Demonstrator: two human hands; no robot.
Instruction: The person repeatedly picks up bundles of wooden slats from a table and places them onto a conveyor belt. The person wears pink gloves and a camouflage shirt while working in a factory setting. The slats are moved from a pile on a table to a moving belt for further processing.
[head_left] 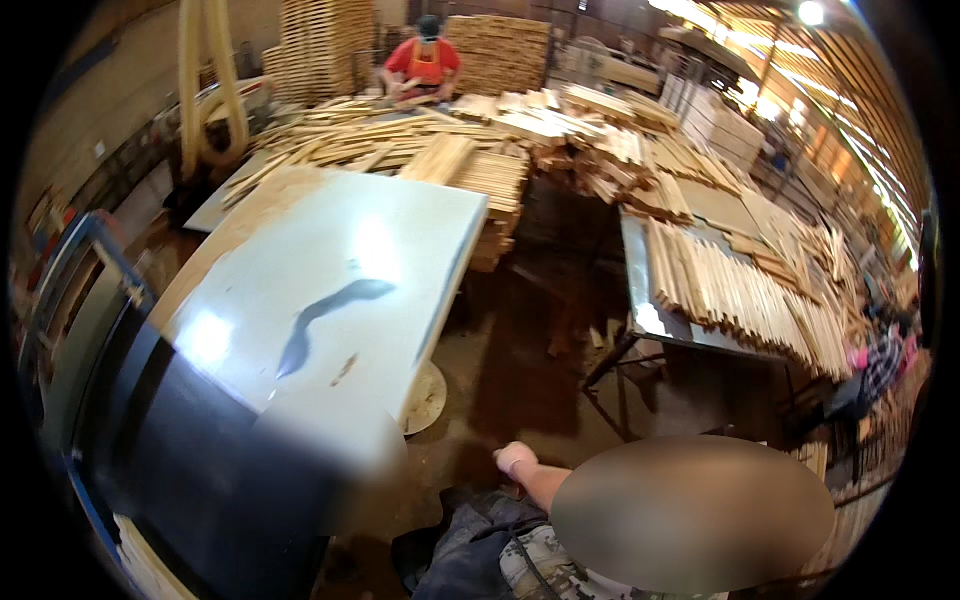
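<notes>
My right hand (515, 458) shows at the lower middle, over the dark floor between two tables. Its bare forearm (545, 484) runs into a large blurred oval on the lower right. The fingers look curled closed, and whatever they may hold is hidden. Below the hand are dark grey-blue cloth (470, 550) and camouflage cloth (545, 562). Nearest to it on the left is a pale, glossy table (300, 260) with a dark wavy streak and brown dust along its far left edge. My left hand does not show.
Wooden strips (735, 285) lie in rows on the right-hand table (632, 250). More strips (350, 140) are heaped beyond the pale table. A person in red (425, 65) works at the back before stacked wood (497, 50). A dark panel (190, 450) fills the lower left.
</notes>
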